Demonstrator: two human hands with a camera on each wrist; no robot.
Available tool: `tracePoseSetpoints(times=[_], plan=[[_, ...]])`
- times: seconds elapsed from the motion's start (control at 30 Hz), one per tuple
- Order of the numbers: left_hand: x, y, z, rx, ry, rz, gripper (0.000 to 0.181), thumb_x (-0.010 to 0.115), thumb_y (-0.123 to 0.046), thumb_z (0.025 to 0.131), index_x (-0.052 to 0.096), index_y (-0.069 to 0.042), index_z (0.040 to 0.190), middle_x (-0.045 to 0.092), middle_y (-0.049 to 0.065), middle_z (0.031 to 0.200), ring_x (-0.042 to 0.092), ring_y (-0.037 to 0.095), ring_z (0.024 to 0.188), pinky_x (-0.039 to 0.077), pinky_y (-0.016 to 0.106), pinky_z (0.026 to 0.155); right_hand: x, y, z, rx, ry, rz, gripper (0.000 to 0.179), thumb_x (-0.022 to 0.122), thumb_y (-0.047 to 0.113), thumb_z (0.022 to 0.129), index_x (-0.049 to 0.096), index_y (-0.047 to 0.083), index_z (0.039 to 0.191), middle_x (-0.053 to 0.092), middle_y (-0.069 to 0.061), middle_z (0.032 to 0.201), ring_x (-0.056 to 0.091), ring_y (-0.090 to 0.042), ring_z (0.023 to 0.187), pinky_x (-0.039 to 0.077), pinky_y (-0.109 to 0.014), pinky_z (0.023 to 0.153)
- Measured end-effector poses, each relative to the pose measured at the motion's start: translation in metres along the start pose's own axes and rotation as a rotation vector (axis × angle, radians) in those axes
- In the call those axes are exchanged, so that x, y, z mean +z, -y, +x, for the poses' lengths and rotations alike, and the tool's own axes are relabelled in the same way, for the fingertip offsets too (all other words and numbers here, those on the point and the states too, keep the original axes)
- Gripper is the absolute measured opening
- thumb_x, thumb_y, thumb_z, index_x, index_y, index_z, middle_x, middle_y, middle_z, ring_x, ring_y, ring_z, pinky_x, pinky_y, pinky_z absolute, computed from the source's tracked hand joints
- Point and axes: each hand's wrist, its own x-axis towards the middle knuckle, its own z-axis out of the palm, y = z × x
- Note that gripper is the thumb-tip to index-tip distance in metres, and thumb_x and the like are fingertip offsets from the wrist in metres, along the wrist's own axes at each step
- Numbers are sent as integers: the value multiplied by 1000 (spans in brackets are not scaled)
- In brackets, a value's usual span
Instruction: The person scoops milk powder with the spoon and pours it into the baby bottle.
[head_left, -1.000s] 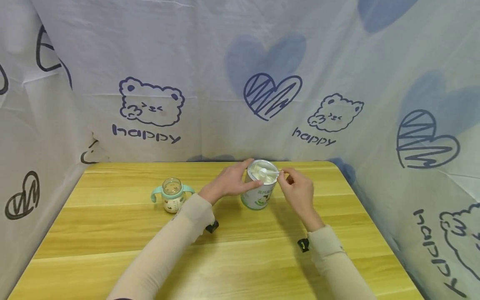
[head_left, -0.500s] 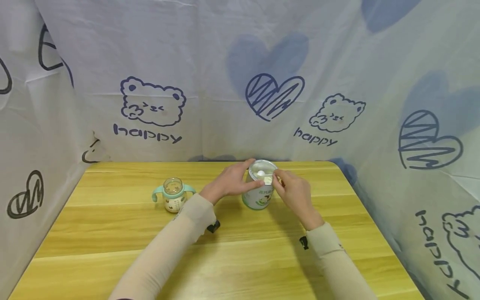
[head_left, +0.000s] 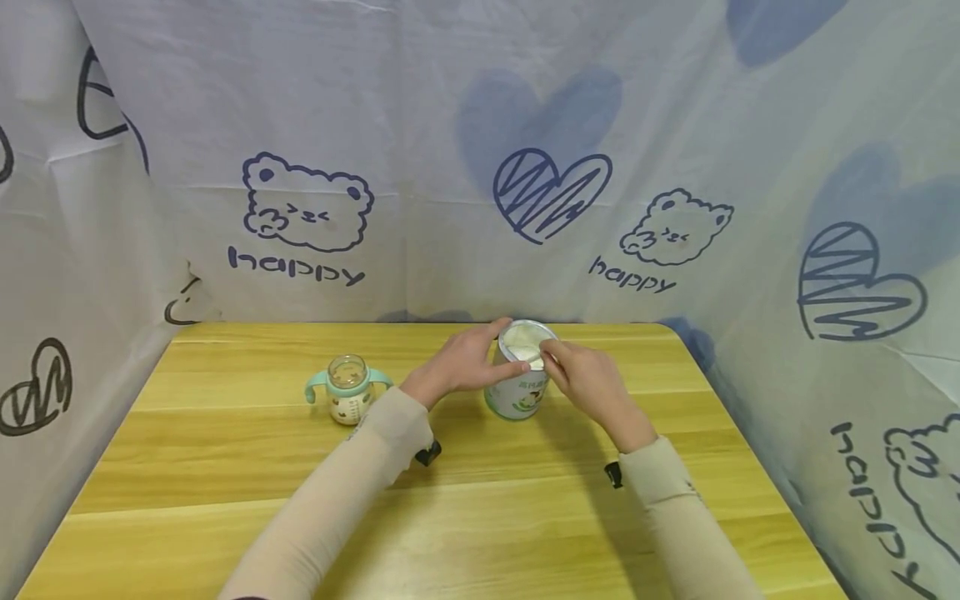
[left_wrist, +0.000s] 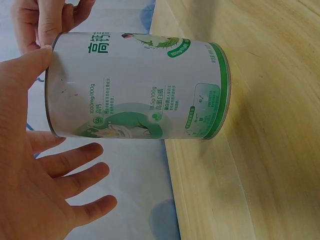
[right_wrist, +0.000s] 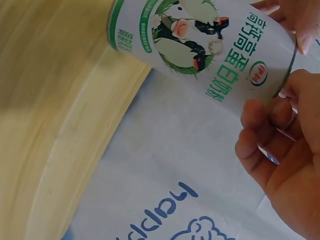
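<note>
A white and green milk powder can [head_left: 517, 396] stands uncovered near the table's back edge, pale powder in its mouth. My left hand [head_left: 468, 358] holds its rim between thumb and index finger; the left wrist view shows the other fingers [left_wrist: 82, 182] spread off the can. At the right side of the mouth, my right hand [head_left: 588, 379] pinches the handle of a white scoop [head_left: 535, 359]. The scoop's bowl is down inside the can, out of sight. In the right wrist view, the right hand's curled fingers [right_wrist: 255, 115] sit beside the rim.
Left of the can stands a clear baby bottle [head_left: 348, 406] without a lid, with two mint-green handles and pale contents. A white cloth [head_left: 420, 150] printed with bears and hearts hangs behind and beside the wooden table [head_left: 480, 533].
The scoop has gone from above the powder down into the can, its round bowl passing out of sight. My right hand has shifted slightly left to the rim. The left hand stays put.
</note>
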Motion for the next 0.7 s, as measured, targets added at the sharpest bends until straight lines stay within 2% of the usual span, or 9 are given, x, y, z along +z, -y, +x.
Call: tracePoseSetpoints(times=[0.23,0.4,0.5,0.7], plan=[[1,0,0,0,-4,4,99,63,-68,96,27,-11,168,42,14,167,47,35,150,44,54,121,-5,1,3,99,135,146,18,61,19,108,74,8,113,71,-2,77,54,-10,60,52,-33,58],[2,0,0,3,-5,10,99,62,-68,96,26,-10,168,42,15,167,47,36,150,44,55,121,-10,3,5,199,221,295,21,59,20,109,75,7,114,63,1,71,49,-10,59,45,-28,57],[2,0,-1,-2,-2,13,98,62,-68,96,26,-11,168,41,14,168,47,36,150,43,55,121,-12,4,5,240,243,370,21,58,20,109,75,7,112,59,2,69,46,-11,58,42,-27,56],[3,0,-1,-12,-1,18,98,62,-67,96,26,-12,168,41,14,168,47,36,150,44,55,121,-10,1,2,346,254,535,23,56,24,109,75,9,111,56,0,62,50,-14,53,43,-28,49]])
